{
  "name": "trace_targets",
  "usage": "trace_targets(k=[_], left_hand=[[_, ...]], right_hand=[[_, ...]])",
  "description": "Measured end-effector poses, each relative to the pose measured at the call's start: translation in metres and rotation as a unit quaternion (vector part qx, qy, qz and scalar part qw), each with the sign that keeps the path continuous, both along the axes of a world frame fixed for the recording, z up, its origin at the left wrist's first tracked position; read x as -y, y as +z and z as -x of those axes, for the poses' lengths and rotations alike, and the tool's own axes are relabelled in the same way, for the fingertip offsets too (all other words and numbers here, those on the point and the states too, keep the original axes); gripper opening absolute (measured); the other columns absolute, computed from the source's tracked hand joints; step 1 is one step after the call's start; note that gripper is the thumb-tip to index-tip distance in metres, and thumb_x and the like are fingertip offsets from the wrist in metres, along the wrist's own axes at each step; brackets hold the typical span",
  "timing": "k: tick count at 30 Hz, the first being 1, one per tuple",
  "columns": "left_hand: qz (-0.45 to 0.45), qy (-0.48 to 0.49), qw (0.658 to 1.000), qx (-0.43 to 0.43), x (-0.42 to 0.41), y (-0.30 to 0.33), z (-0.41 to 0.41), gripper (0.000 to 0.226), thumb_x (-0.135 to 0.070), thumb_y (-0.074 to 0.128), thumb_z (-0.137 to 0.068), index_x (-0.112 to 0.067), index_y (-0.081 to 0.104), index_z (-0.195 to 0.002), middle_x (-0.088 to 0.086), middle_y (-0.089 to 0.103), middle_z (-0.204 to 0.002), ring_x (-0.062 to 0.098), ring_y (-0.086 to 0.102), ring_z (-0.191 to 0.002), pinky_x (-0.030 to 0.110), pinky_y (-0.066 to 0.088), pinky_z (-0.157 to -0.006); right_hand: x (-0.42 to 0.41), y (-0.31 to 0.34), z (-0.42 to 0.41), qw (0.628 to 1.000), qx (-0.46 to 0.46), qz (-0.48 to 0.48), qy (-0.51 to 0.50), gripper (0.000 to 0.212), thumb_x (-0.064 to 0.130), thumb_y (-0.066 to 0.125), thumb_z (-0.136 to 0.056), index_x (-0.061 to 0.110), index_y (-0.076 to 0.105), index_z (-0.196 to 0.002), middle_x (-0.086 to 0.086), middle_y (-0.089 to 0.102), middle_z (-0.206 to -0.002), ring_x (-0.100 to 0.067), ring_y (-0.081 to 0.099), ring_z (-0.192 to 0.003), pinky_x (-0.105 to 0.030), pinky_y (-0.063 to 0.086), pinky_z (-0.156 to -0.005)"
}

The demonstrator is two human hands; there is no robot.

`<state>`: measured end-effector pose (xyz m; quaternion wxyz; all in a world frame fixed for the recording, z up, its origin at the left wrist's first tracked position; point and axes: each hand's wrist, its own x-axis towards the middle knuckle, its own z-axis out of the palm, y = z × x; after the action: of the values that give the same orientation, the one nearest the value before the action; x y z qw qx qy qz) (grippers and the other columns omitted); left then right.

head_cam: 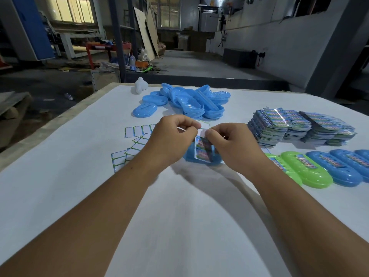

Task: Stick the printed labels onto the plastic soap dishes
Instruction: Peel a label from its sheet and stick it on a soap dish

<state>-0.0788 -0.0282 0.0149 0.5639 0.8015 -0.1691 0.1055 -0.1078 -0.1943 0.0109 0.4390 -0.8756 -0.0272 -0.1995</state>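
Both hands meet over the middle of the white table (60, 186). My left hand (171, 138) pinches the white backing strip at the top of a printed label (203, 148). My right hand (231, 144) pinches the same label from the right side. The colourful label hangs down over a blue soap dish (203, 159) that lies on the table just below the hands and is partly hidden by them.
A heap of blue soap dishes (185, 101) lies at the back. Stacks of printed labels (299, 126) sit at the right. Labelled green (307, 170) and blue dishes (335, 168) line the right edge. Empty backing sheets (131, 144) lie at the left. A white object (140, 85) stands at the far edge.
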Motion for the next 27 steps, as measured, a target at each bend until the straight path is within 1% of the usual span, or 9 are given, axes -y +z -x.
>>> trace_targets(k=[2, 4, 8, 12, 17, 21, 23, 25, 27], left_hand=[[0.01, -0.02, 1.0, -0.008, 0.0, -0.001, 0.001, 0.009, -0.025, 0.075, -0.085, -0.034, 0.073, -0.089, -0.013, 0.073, -0.088, 0.003, 0.072, -0.075, 0.021, 0.059, -0.068], [0.01, -0.025, 1.0, -0.011, 0.0, -0.003, 0.001, 0.016, -0.021, 0.076, -0.085, -0.035, 0.072, -0.091, -0.011, 0.072, -0.094, 0.007, 0.074, -0.074, 0.027, 0.059, -0.073], [0.012, 0.005, 1.0, -0.005, -0.002, 0.001, 0.0, 0.028, -0.009, 0.071, -0.086, -0.036, 0.071, -0.094, -0.013, 0.07, -0.095, 0.003, 0.072, -0.071, 0.015, 0.055, -0.063], [0.047, 0.036, 0.998, -0.005, -0.004, 0.004, -0.002, 0.029, -0.007, 0.069, -0.087, -0.034, 0.072, -0.095, -0.016, 0.068, -0.092, 0.001, 0.071, -0.071, 0.011, 0.051, -0.055], [0.094, 0.066, 0.993, -0.01, -0.006, 0.007, -0.004, 0.03, -0.006, 0.068, -0.087, -0.036, 0.072, -0.092, -0.019, 0.066, -0.088, 0.006, 0.072, -0.078, 0.013, 0.052, -0.055], [0.103, 0.079, 0.991, -0.016, -0.01, 0.008, -0.006, 0.033, -0.003, 0.064, -0.087, -0.034, 0.072, -0.092, -0.017, 0.067, -0.088, 0.003, 0.07, -0.073, 0.01, 0.05, -0.053], [0.093, 0.083, 0.992, -0.026, -0.011, 0.009, -0.007, 0.032, -0.002, 0.062, -0.087, -0.032, 0.072, -0.095, -0.014, 0.067, -0.093, 0.008, 0.071, -0.078, 0.012, 0.052, -0.054], [0.073, 0.088, 0.993, -0.035, -0.012, 0.009, -0.007, 0.032, -0.003, 0.061, -0.087, -0.031, 0.072, -0.097, -0.013, 0.067, -0.096, 0.01, 0.071, -0.079, 0.011, 0.051, -0.053], [0.056, 0.085, 0.993, -0.05, -0.012, 0.008, -0.007, 0.032, -0.004, 0.06, -0.087, -0.031, 0.073, -0.098, -0.013, 0.068, -0.096, 0.01, 0.071, -0.079, 0.013, 0.052, -0.054]], right_hand=[[0.0, 0.0, 0.0, 1.0, -0.006, -0.021, 0.009, 0.031, 0.026, 0.061, -0.096, 0.012, 0.071, -0.07, 0.014, 0.057, -0.049, -0.002, 0.042, -0.045, -0.014, 0.032, -0.044], [0.001, 0.0, 0.0, 0.999, -0.017, -0.031, 0.007, 0.031, 0.026, 0.06, -0.095, 0.007, 0.071, -0.073, 0.01, 0.056, -0.049, -0.002, 0.04, -0.043, -0.013, 0.031, -0.041], [0.005, 0.0, -0.002, 0.997, -0.042, -0.058, -0.009, 0.03, 0.023, 0.062, -0.091, -0.003, 0.067, -0.077, -0.001, 0.052, -0.053, -0.01, 0.038, -0.046, -0.018, 0.03, -0.04], [0.008, 0.001, -0.004, 0.992, -0.073, -0.104, -0.015, 0.027, 0.024, 0.067, -0.088, 0.011, 0.072, -0.065, 0.006, 0.06, -0.055, -0.011, 0.048, -0.05, -0.018, 0.035, -0.039], [0.011, 0.001, -0.005, 0.99, -0.084, -0.113, -0.019, 0.028, 0.022, 0.065, -0.087, 0.013, 0.072, -0.062, 0.008, 0.061, -0.058, -0.012, 0.05, -0.052, -0.02, 0.037, -0.041], [0.013, -0.001, -0.005, 0.998, -0.06, -0.006, -0.034, 0.031, 0.024, 0.059, -0.088, -0.005, 0.064, -0.08, -0.006, 0.055, -0.062, -0.015, 0.04, -0.057, -0.027, 0.035, -0.054], [0.012, -0.002, -0.004, 0.995, -0.039, 0.078, -0.049, 0.03, 0.027, 0.056, -0.09, 0.002, 0.068, -0.079, -0.007, 0.066, -0.069, -0.018, 0.051, -0.06, -0.031, 0.045, -0.061], [0.011, -0.002, -0.001, 0.987, -0.02, 0.145, -0.068, 0.026, 0.029, 0.054, -0.093, 0.014, 0.071, -0.08, 0.0, 0.072, -0.079, -0.02, 0.063, -0.075, -0.037, 0.055, -0.072], [0.011, -0.002, 0.0, 0.977, -0.012, 0.194, -0.084, 0.023, 0.032, 0.051, -0.096, 0.021, 0.069, -0.086, 0.006, 0.071, -0.086, -0.023, 0.063, -0.081, -0.04, 0.055, -0.075]])
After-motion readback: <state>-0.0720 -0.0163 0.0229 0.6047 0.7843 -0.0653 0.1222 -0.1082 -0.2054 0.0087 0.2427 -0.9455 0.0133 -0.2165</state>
